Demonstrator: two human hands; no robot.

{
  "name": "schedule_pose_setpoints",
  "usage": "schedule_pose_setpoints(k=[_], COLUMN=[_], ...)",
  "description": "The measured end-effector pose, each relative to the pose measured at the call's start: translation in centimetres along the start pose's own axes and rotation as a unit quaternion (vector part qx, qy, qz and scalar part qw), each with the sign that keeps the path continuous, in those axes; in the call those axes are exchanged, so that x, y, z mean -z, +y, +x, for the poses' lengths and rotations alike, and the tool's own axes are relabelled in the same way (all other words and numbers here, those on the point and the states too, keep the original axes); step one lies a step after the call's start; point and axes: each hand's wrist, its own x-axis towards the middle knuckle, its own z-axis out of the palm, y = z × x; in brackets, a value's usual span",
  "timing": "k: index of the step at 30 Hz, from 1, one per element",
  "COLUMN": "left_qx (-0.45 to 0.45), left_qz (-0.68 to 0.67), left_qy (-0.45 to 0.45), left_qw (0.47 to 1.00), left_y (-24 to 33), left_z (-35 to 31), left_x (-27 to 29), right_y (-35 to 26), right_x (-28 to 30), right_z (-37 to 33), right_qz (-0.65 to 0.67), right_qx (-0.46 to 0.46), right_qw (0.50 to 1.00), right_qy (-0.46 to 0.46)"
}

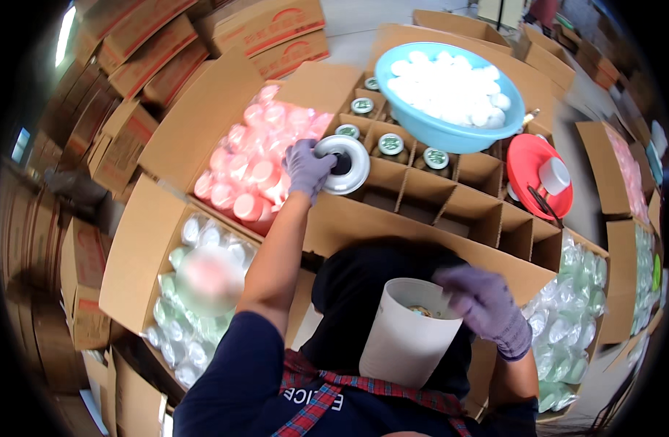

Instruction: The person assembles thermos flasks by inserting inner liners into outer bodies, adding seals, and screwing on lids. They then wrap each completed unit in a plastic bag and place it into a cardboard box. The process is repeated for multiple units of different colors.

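Note:
My left hand (310, 169), in a grey-purple glove, is closed on the edge of a white round ring-shaped piece (356, 173) with a dark centre. This piece sits at the near left corner of a divided cardboard box (429, 227). Several jars with silver-and-green lids (390, 145) stand in the box's compartments. My right hand (489, 304), also gloved, is at the rim of a tall white plastic container (406, 348) between my legs. Motion smears its fingers, so their hold cannot be made out. Small pieces show dimly inside the container.
A light-blue basin (451, 135) heaped with white round items rests on the box's far side. To its right is a red dish (520, 175) with a white cup (554, 176). Pink bagged bottles (258, 175) fill a left carton; clear-green bagged ones (564, 331) lie right. Stacked cartons (272, 33) stand behind.

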Motion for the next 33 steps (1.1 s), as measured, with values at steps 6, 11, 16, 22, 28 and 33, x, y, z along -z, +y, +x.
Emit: schedule_pose_setpoints(k=[6, 11, 16, 22, 28, 33], left_qx=[-0.174, -0.076, -0.271, -0.181, -0.359, -0.391], left_qz=[-0.467, -0.636, -0.382, -0.323, -0.317, -0.346], left_qy=[-0.064, -0.245, -0.290, -0.563, -0.566, -0.464], left_qw=[0.865, 0.728, 0.835, 0.739, 0.671, 0.716], left_y=[11.6, 14.3, 14.3, 10.0, 7.8, 7.6], left_z=[-14.8, -21.3, -22.7, -16.7, -16.8, -18.5], left_x=[1.6, 5.9, 6.2, 6.5, 3.8, 3.6], right_y=[-2.8, -2.0, -2.1, 1.8, 4.0, 5.0], right_x=[-0.1, -0.2, -2.5, -1.7, -4.7, -4.3], right_z=[2.9, 3.3, 0.4, -3.7, -3.6, -2.3], right_qz=[-0.221, -0.208, 0.092, 0.255, 0.329, 0.402], right_qx=[0.161, 0.196, 0.027, -0.122, 0.069, 0.118], right_qw=[0.943, 0.937, 0.972, 0.924, 0.939, 0.907], right_qy=[0.188, 0.201, 0.214, 0.256, 0.072, 0.035])
